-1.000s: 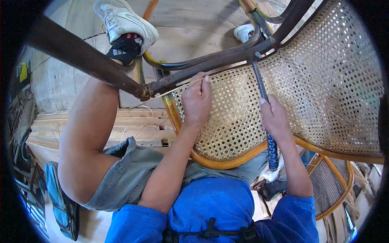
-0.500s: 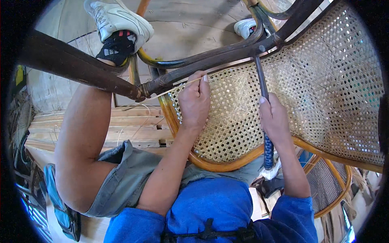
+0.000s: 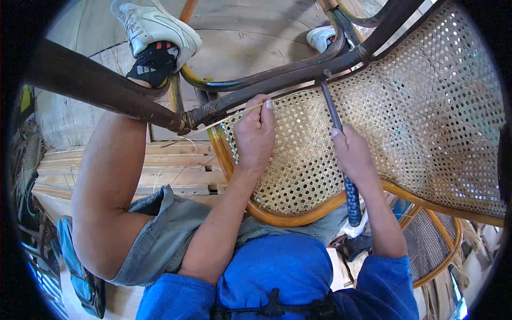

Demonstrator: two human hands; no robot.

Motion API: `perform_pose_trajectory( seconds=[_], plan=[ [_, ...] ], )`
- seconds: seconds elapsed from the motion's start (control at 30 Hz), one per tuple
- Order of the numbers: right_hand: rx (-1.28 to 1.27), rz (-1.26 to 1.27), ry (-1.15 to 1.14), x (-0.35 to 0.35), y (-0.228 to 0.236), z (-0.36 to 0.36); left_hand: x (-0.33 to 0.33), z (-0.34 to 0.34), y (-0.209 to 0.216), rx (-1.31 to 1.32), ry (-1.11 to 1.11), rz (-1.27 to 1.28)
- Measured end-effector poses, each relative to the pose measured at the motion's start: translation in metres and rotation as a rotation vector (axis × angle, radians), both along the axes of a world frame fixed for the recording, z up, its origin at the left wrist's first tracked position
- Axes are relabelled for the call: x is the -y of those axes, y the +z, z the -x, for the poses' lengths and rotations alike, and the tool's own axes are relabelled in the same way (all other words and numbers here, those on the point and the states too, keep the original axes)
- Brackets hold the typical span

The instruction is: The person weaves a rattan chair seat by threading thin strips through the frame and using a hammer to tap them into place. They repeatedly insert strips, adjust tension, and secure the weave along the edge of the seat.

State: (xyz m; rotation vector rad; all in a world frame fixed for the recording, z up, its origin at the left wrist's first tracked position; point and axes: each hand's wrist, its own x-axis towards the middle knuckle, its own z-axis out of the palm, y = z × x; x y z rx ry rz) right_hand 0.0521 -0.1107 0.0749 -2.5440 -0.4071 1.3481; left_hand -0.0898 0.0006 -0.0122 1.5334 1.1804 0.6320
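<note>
A woven cane panel (image 3: 304, 160) spans the curved rattan chair frame in front of me. My left hand (image 3: 255, 136) is closed at the panel's upper left edge, pinching a thin pale cane strip (image 3: 221, 121) between thumb and fingers. The strip runs left along the dark frame rail (image 3: 266, 88) toward a wrapped joint. A hammer (image 3: 332, 108) with a dark shaft and a braided grip is in my right hand (image 3: 353, 152), fingers wrapped round it. Its head lies over the dark rail; whether it touches the rail I cannot tell.
My bent left leg (image 3: 109, 181) rises beside the frame, its white shoe (image 3: 152, 26) past the dark pole. A slatted wooden surface (image 3: 176, 152) lies under the panel's left side. Another woven chair piece (image 3: 432, 240) stands at the lower right, and a blue-green sandal (image 3: 80, 272) lies lower left.
My right hand and the hammer have shifted left along the rail, the head dropping slightly nearer. My left hand stays almost in place with the strip.
</note>
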Motion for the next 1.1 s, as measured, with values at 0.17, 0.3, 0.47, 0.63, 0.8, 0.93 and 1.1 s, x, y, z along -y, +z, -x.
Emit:
perform_pose_trajectory(
  seconds=[0.17, 0.3, 0.47, 0.63, 0.8, 0.93, 1.1],
  plan=[
    [0.150, -0.088, 0.122, -0.001, 0.006, 0.005, 0.000, -0.002, 0.004, -0.039, -0.012, 0.088],
    [0.120, 0.043, 0.098, 0.004, -0.001, -0.004, -0.003, -0.001, 0.013, -0.020, -0.002, 0.186],
    [0.253, -0.073, 0.028, 0.034, 0.005, -0.013, 0.007, 0.008, 0.016, -0.272, -0.190, 0.065],
    [0.160, -0.144, -0.145, 0.073, 0.018, -0.015, 0.016, -0.027, 0.037, -0.483, -0.632, -0.052],
    [0.299, -0.150, -0.012, 0.088, 0.025, -0.010, 0.010, -0.063, 0.036, -0.636, -0.843, -0.178],
    [0.540, -0.129, 0.268, 0.073, 0.031, -0.019, 0.015, -0.062, 0.037, -0.642, -0.871, -0.244],
    [0.656, -0.154, 0.473, 0.062, 0.027, -0.042, 0.031, -0.052, 0.043, -0.606, -0.866, -0.198]
  ],
)
